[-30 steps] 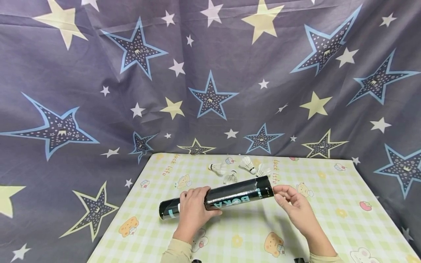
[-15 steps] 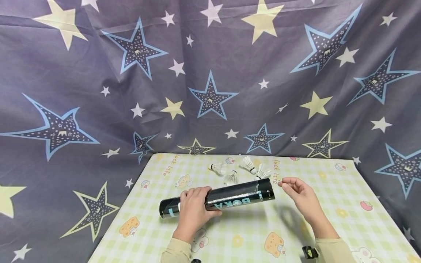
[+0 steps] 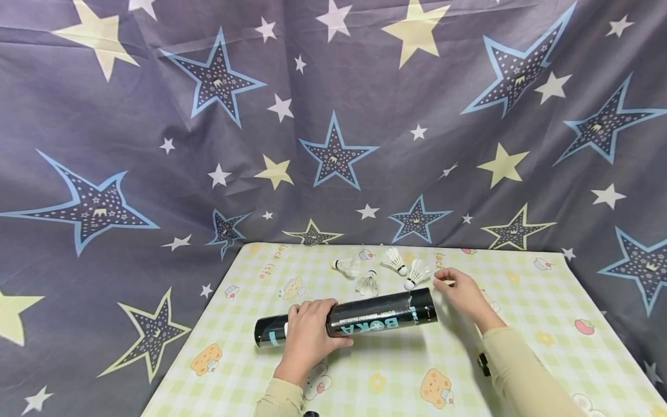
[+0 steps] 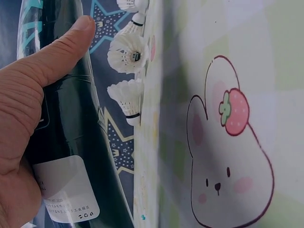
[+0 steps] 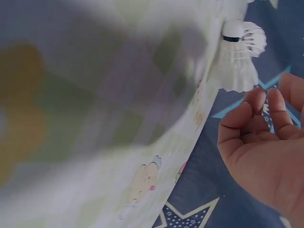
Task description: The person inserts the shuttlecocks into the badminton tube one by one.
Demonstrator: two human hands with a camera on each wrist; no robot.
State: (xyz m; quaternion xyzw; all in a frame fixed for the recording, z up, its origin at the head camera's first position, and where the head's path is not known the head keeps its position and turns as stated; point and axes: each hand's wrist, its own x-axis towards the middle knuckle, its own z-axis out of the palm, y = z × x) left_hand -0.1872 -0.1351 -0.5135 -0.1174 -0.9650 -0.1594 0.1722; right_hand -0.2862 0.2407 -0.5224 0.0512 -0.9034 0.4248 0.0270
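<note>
My left hand (image 3: 312,333) grips a black shuttlecock tube (image 3: 385,315) lettered BOKA round its middle. The tube lies slantwise over the table, its right end farther from me, with a shadow below. In the left wrist view the thumb stretches along the tube (image 4: 71,123), near a white label (image 4: 71,190). White feather shuttlecocks lie behind the tube, the rightmost shuttlecock (image 3: 418,274) being nearest my right hand (image 3: 464,295). In the right wrist view the right hand (image 5: 266,156) has loosely bent fingers holding nothing, beside the feather end of a shuttlecock (image 5: 235,66).
Three more shuttlecocks lie close by: one on the left (image 3: 346,267), one nearer the tube (image 3: 368,284), and one at the back (image 3: 395,262). A green checked cloth (image 3: 375,359) with cartoon prints covers the table. A dark star-patterned curtain (image 3: 333,75) hangs behind it.
My right hand has left the tube's right end and moved away from me, towards the rightmost shuttlecock. The tube's right end has dipped slightly; my left hand keeps its grip.
</note>
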